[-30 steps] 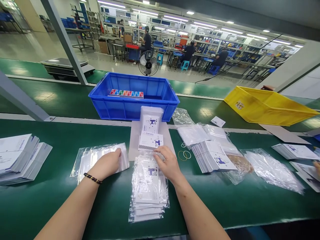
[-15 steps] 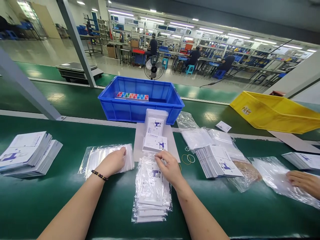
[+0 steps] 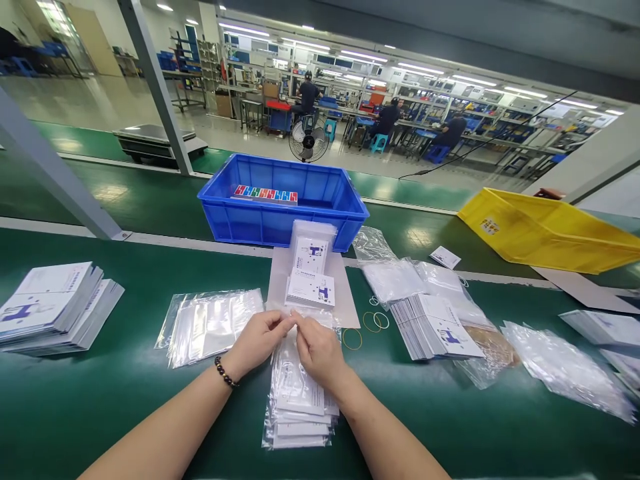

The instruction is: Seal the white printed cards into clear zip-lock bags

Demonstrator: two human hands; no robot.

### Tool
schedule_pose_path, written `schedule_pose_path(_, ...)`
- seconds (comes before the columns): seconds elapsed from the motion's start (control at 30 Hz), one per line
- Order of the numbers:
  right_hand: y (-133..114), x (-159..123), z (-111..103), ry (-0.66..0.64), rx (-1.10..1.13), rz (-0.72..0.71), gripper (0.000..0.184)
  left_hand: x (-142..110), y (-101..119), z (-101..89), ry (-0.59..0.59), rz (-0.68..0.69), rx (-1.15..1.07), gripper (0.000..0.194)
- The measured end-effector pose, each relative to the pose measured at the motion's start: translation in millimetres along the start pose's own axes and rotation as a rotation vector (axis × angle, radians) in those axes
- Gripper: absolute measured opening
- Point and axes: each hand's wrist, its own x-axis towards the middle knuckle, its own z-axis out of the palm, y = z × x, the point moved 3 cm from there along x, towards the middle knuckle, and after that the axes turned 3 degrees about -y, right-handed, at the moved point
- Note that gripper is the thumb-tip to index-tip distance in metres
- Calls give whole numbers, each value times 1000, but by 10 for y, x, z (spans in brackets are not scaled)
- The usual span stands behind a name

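Observation:
My left hand (image 3: 259, 341) and my right hand (image 3: 321, 352) meet at the top end of a stack of clear plastic bags (image 3: 300, 390) with white printed booklets inside. Fingers of both hands are pinched together at the upper edge of the top bag; the pinched edge itself is mostly hidden. Just beyond my fingertips lies a small pile of white booklets (image 3: 311, 288) with a purple print, on a grey card (image 3: 345, 293). Left of my left hand is a spread of flat clear bags (image 3: 210, 327).
A blue bin (image 3: 280, 223) stands behind the booklets, a yellow bin (image 3: 545, 230) at right. Booklet stacks lie at far left (image 3: 50, 303) and right (image 3: 440, 327). Rubber bands (image 3: 373, 321), loose bags (image 3: 565, 367) and a slanting metal post (image 3: 155, 87) are also around.
My left hand has left the flat bags and moved right to the stack's top edge, meeting my right hand, which has shifted slightly left. Another person's hand at right has gone from view.

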Motion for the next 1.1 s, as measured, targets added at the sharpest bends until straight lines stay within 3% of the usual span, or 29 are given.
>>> schedule_pose_path(0.17,-55,37,-61,15,84,1,33,28,-43,31,24,-102,-198,33)
schedule_pose_path(0.27,-76,61,-116,14,246,93,16,13,-30,44,49,-42,-152,31)
schedule_pose_path(0.37,-56,62,-143,26,291,162,20,-7,-21,57,44,-1,-57,33)
schedule_pose_path(0.5,-36,47,-106,42,172,176,24,-2,-29,80,-41,35,34,32)
schedule_pose_path(0.7,-51,45,5,137,-48,187,23,26,-80,71,-63,16,92,32)
schedule_pose_path(0.83,19,49,-49,240,-150,198,25,1,-50,110,-146,14,78,32)
schedule_pose_path(0.97,-61,42,-132,248,-117,50,18,12,-58,62,-69,-70,-33,36)
schedule_pose_path(1.1,-184,42,-90,88,-162,-77,18,40,-93,-38,6,-162,-176,40)
